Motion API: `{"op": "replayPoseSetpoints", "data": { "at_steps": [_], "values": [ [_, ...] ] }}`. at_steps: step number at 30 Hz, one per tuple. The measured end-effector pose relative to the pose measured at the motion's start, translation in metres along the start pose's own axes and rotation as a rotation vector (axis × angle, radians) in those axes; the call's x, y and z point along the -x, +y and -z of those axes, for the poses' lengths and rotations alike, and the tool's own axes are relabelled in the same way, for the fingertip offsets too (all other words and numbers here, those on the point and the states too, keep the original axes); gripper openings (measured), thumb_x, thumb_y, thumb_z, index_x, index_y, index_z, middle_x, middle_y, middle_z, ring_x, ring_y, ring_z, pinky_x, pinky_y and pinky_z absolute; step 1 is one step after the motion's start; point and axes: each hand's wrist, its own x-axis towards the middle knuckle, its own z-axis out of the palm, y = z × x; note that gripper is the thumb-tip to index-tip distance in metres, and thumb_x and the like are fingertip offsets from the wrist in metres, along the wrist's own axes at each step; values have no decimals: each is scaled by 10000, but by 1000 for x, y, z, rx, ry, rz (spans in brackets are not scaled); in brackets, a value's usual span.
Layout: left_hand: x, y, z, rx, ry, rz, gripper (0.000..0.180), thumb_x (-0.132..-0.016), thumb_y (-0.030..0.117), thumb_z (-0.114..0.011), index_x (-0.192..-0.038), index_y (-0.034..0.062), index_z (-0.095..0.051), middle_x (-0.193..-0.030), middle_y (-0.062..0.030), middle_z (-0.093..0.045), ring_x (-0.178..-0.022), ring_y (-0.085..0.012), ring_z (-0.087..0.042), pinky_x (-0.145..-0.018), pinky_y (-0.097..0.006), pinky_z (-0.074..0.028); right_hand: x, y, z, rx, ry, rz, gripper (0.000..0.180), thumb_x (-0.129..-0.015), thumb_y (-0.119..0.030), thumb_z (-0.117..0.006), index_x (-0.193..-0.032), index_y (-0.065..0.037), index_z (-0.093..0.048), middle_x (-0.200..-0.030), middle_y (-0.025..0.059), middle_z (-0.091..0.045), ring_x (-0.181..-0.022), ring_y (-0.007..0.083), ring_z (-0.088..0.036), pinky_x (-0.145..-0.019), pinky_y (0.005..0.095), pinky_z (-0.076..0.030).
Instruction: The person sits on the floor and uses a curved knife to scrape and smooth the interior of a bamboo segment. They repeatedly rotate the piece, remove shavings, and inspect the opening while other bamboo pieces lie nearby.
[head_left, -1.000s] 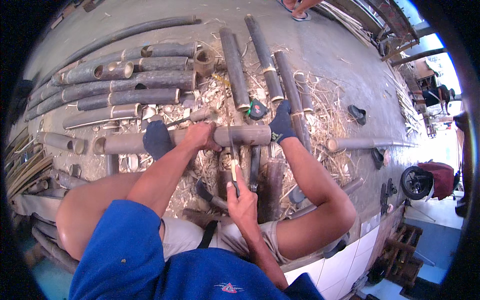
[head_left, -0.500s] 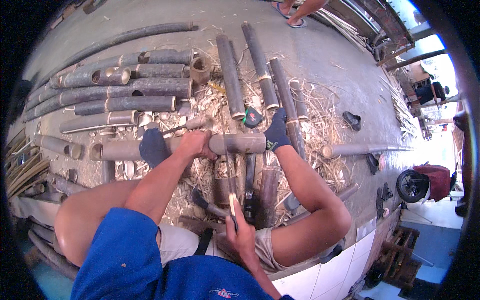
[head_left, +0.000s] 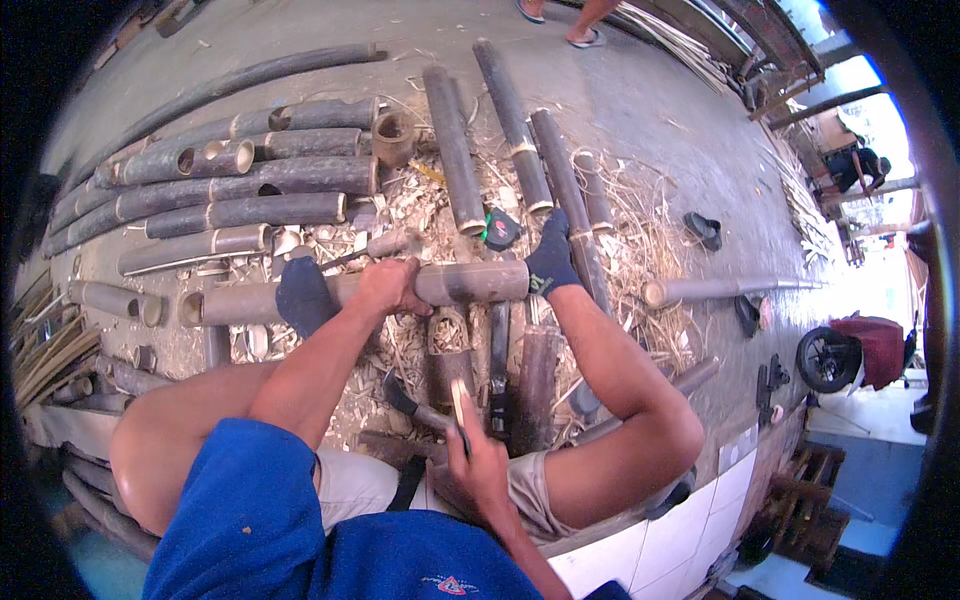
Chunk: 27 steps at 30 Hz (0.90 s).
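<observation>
Since a second ago, right hand (head_left: 480,465) has drawn back, gripping a knife (head_left: 432,415); left hand (head_left: 392,287) clamps the bamboo pole (head_left: 350,292), steadying it between both feet.

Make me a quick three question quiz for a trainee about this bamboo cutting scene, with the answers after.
1. True or false: the left hand grips the bamboo pole lying across the feet.
2. What does the right hand hold? A) knife B) tape measure C) sandal
3. Fill in: both feet wear dark ____.

Key: 1 true. 2 A, the knife. 3 socks.
</observation>
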Motion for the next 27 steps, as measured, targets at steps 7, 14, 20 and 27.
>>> {"op": "replayPoseSetpoints", "data": {
  "at_steps": [7,14,20,27],
  "values": [
    [0,5,7,21,-37,12,778,-595,527,-906,-1181,85,-648,-1062,-181,-733,-1037,-365,-702,-882,-471,-547,-5,14,-8,-39,-24,-61,519,-1006,-182,-574,-1495,-44,-467,-1045,349,-657,-908,423,-728,-710,449,-566],
    [5,7,7,14,1,5,781,-591,518,-903,-1194,91,-651,-1082,-181,-728,-1085,-365,-684,-913,-476,-535,-53,5,-15,4,-33,-46,539,-992,-174,-589,-1508,-76,-469,-1133,328,-661,-964,429,-711,-758,436,-581],
    [4,1,4,37,-34,-1,835,-564,552,-903,-1221,102,-653,-1098,-178,-725,-1077,-364,-684,-913,-473,-529,2,-2,2,-54,11,-27,530,-990,-169,-586,-1497,-67,-472,-1039,308,-687,-917,454,-698,-742,451,-571],
    [9,4,9,42,-50,9,803,-601,564,-883,-1197,81,-647,-1100,-198,-721,-1086,-360,-681,-899,-485,-530,-56,8,-22,-51,41,29,577,-974,-202,-624,-1518,-104,-461,-1010,317,-688,-931,446,-713,-768,494,-573]
  ]
}}
